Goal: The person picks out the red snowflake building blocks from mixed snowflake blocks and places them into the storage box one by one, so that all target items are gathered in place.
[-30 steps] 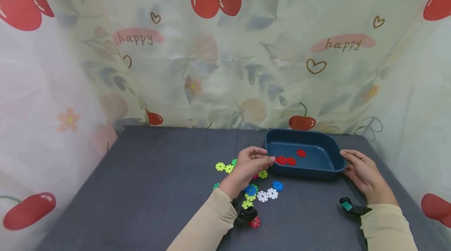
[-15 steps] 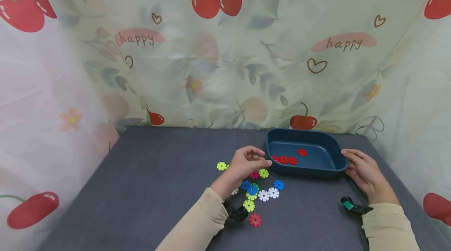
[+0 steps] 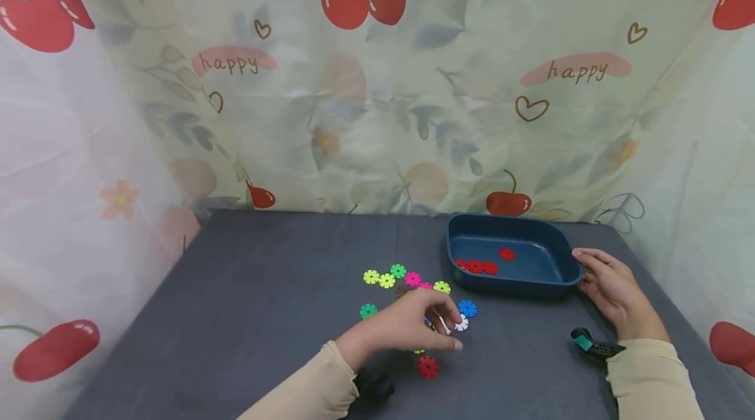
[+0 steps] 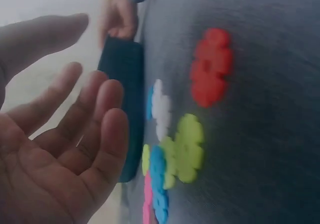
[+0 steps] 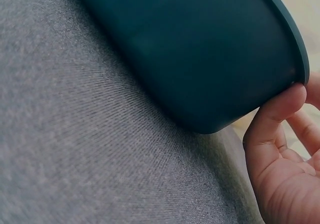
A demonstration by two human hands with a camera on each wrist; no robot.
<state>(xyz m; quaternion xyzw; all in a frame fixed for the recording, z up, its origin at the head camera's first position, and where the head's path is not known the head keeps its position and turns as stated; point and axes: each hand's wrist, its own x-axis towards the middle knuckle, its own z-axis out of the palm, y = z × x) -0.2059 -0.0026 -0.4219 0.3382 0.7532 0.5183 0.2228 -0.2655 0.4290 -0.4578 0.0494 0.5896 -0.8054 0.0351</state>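
Observation:
My left hand point(image 3: 407, 323) hovers over the loose notched plastic discs on the table, fingers bent loosely and thumb apart. In the left wrist view nothing shows between its fingers point(image 4: 114, 134). A red notched disc point(image 3: 428, 367) lies just in front of that hand, with a yellow disc point(image 4: 189, 149) close by. White discs point(image 3: 462, 322) are partly hidden behind the fingers. My right hand point(image 3: 610, 292) pinches the right end of a dark blue plastic tub point(image 3: 533, 261), thumb on its outer wall below the rim. Several red discs point(image 3: 474, 267) lie inside the tub.
Yellow point(image 3: 371, 276), green point(image 3: 398, 270) and pink discs point(image 3: 413, 279) lie beyond my left hand, and a blue disc point(image 3: 468, 308) to its right. The grey-covered table point(image 3: 283, 276) ends at a patterned curtain point(image 3: 377, 145) behind.
My left hand has left the tub's left rim and moved back toward me, over the loose discs. The right hand and the tub have stayed in place.

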